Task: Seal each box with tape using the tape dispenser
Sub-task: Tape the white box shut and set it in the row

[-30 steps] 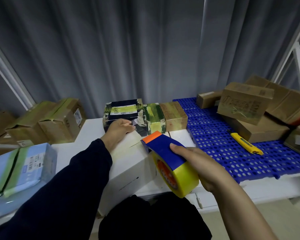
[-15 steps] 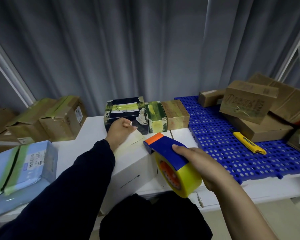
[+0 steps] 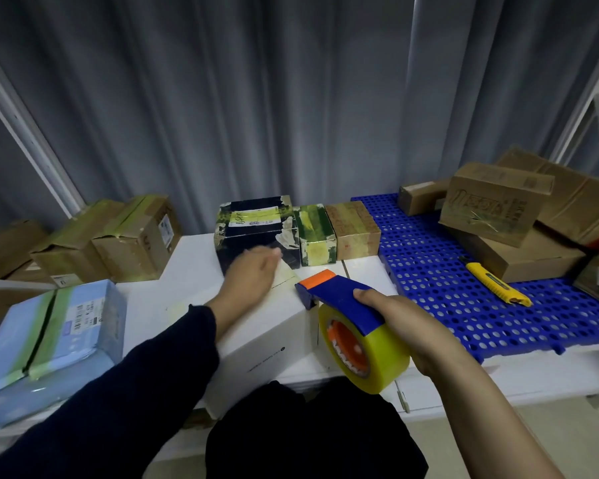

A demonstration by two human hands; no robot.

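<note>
1. Blue box, far left of the white table: green-taped, set aside.
2. Brown cartons, behind it: taped.
3. Left hand: a second ago it rested curled on the far end of the white box's top; now it is motion-blurred, fingers apparently stretched flat, holding nothing, over the yellowish tape strip. Judged to be smoothing the strip down.
4. White box, centre, nearest the person: the box in hand.
5. Dark, green and brown boxes, back row: taped.
6. Tape dispenser: nose at the white box's right top edge, little moved.
7. Right hand: clamped round the dispenser.
8. Yellow knife on the blue mat: untouched.
9. Brown boxes, right: probably still to seal.
</note>
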